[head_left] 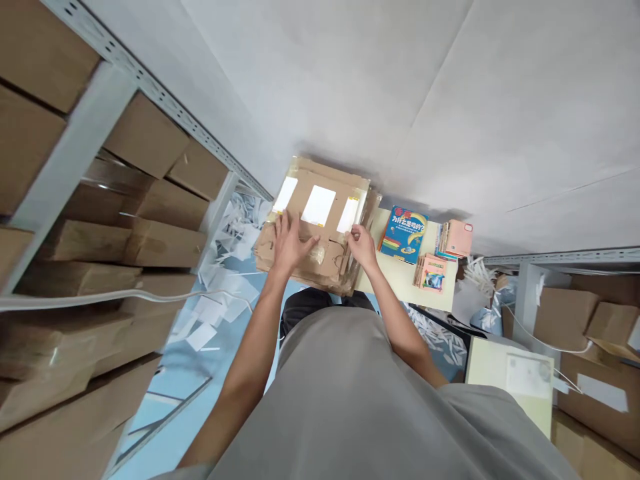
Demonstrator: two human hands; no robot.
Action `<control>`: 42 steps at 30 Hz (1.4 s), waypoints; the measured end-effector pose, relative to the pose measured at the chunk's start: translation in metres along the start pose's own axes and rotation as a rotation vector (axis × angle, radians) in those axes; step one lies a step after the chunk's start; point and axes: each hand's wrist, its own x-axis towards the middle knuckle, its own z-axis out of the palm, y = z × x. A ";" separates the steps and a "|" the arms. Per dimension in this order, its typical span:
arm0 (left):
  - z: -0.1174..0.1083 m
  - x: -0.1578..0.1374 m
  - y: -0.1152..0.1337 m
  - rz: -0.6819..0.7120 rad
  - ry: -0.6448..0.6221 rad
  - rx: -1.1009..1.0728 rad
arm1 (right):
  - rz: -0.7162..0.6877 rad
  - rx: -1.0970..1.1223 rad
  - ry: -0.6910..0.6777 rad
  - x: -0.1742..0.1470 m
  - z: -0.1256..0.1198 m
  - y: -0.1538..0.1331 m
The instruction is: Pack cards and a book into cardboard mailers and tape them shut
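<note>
A stack of flattened cardboard with strips of clear tape stands before me. Three white paper labels lie across its top: a left label, a middle label and a right label with a yellow strip at its upper end. Spread fingers of my left hand rest on the cardboard, just below the left and middle labels. At the lower end of the right label, the fingertips of my right hand are pinched together. Whether they grip the label's corner or tape there is hidden.
Right of the cardboard, a pale yellow table bears a blue book and small stacks of books. Shelves of cardboard boxes line the left side. Paper scraps litter the blue floor. A white cable crosses at left.
</note>
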 end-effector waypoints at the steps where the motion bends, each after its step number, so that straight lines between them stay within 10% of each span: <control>1: -0.002 0.002 -0.006 -0.001 -0.033 0.021 | 0.001 -0.024 0.027 0.000 0.003 0.001; 24: -0.033 0.073 -0.086 -0.026 0.043 -0.319 | 0.127 -0.235 0.466 -0.014 0.026 -0.033; 42: -0.044 0.100 -0.102 -0.240 0.079 -0.512 | 0.151 0.123 0.135 0.017 0.026 -0.028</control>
